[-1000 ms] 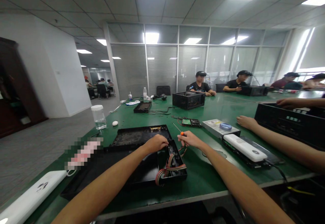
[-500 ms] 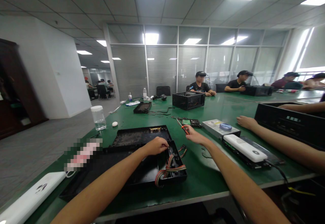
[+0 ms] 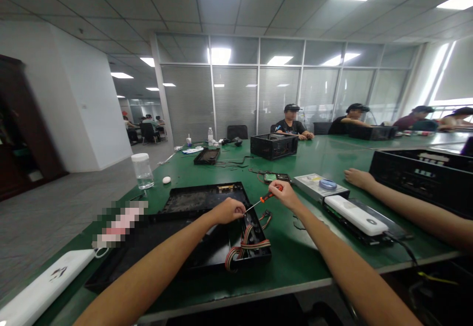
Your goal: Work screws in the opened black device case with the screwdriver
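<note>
My right hand [image 3: 283,193] is clenched around the orange handle of a small screwdriver [image 3: 258,201], whose thin shaft slants down to the left until the tip sits just at the fingertips of my left hand [image 3: 228,211]. That hand is curled on the far edge of the open black case [image 3: 207,247] lying on the green table [image 3: 295,262] in front of me; whether it pinches a screw or only steadies the case I cannot tell, the spot is too small. My worry is the tip: if it skids off, it could jab my left fingers or nick the striped ribbon cable [image 3: 246,247] bunched just below. A loosened screw could also drop into the case among the wires. Beyond lie a small circuit board [image 3: 275,177], a silver drive [image 3: 320,186] and a white device [image 3: 356,214], with a co-worker's hand [image 3: 356,177] resting nearby. I can read no writing or brand anywhere
</note>
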